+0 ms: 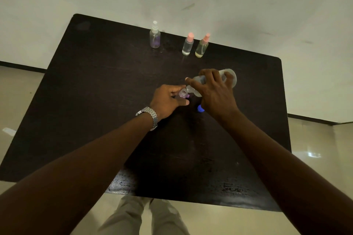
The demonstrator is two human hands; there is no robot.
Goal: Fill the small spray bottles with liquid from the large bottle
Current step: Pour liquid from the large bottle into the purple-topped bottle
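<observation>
Mid-bench (95, 101), the left hand (168, 101) grips a small bottle (182, 94), hiding all but its open neck. The right hand (214, 93) grasps the large bottle (233, 77), tilted with its mouth at that neck. Its fingers cover most of the body, and any flow is too blurred to tell. A blue cap (200, 108) peeks from under the right wrist. Three capped spray bottles (188, 45) stand well behind.

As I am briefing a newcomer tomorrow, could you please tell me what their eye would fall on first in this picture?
At the middle of the dark table, the right hand tips the large bottle toward the open small bottle that the left hand holds. Along the far edge stand a white-topped spray bottle and two pink-topped spray bottles.
</observation>
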